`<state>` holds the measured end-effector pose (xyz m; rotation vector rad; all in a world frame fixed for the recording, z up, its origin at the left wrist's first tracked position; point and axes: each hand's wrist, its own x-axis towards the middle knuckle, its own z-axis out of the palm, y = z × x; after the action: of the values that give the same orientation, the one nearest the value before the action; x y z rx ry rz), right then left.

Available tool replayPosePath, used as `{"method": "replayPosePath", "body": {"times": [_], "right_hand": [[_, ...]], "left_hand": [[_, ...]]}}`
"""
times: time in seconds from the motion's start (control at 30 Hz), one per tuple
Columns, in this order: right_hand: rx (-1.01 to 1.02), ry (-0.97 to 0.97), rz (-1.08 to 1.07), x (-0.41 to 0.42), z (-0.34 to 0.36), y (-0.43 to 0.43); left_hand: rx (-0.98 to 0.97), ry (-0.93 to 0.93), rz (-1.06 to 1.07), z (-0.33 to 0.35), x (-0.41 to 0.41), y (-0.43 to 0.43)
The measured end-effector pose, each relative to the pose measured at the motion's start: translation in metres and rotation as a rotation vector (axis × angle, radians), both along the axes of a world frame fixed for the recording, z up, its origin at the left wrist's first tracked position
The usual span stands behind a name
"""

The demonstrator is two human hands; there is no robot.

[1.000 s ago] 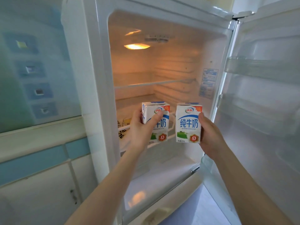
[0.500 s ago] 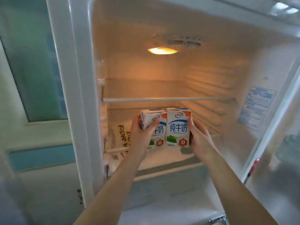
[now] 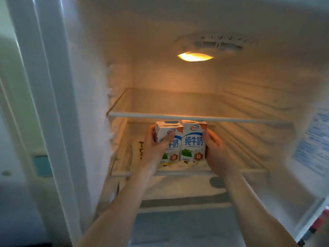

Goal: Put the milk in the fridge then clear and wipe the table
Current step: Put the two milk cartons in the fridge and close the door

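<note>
Head view. Step in hand: milk into the fridge [image 3: 249, 77]; table not yet begun, and not in sight.

- Left hand [image 3: 154, 150] grasps the left carton [image 3: 176, 148], thumb across its front, fingers round the far side.
- Right hand [image 3: 216, 154] grasps the right carton [image 3: 194, 141] by its right side, thumb on the front edge.
- Both cartons upright, side by side and touching, inside the fridge over the middle shelf [image 3: 187, 171], just under the top shelf [image 3: 195, 117]. Cannot tell whether their bases sit on the shelf or hang just above it.
- A bag [image 3: 140, 148] with dark lettering lies on the same shelf, left of the cartons. Lamp [image 3: 195, 56] lit overhead.

Next move, as I judge it: settle both bases flat on the shelf, clear of the bag, then open both hands and draw them back without tipping either carton.

Against the earlier frames: a second ago the cartons were held apart in front of the open fridge. Half a second ago they were drawn together at the shelf's edge. Now they are farther in and the view has closed on the compartment. Grips unchanged.
</note>
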<state>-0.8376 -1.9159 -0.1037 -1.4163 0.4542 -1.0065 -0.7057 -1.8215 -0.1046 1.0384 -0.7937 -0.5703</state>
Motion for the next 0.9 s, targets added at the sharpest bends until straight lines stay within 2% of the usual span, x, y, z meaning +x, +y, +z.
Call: {"method": "replayPosePath", "body": {"times": [0.27,0.43,0.5,0.57,0.7,0.9], "right_hand": [[-0.050,0.069,0.066,-0.002,-0.008,-0.012],[-0.128,0.186,0.099,-0.012,-0.005,-0.012],[-0.225,0.329,0.096,-0.016,-0.001,-0.011],[-0.306,0.479,0.054,-0.016,0.003,-0.011],[-0.320,0.528,-0.032,-0.011,0.005,-0.014],[-0.298,0.524,-0.013,-0.005,0.010,-0.032]], "left_hand": [[0.039,-0.078,-0.039,0.002,0.006,0.003],[0.199,-0.337,0.052,0.000,0.015,0.004],[0.317,-0.499,0.073,0.001,0.018,0.007],[0.366,-0.570,0.101,0.004,0.020,0.009],[0.360,-0.578,0.128,0.006,0.018,0.007],[0.373,-0.576,0.123,0.008,0.019,-0.014]]}}
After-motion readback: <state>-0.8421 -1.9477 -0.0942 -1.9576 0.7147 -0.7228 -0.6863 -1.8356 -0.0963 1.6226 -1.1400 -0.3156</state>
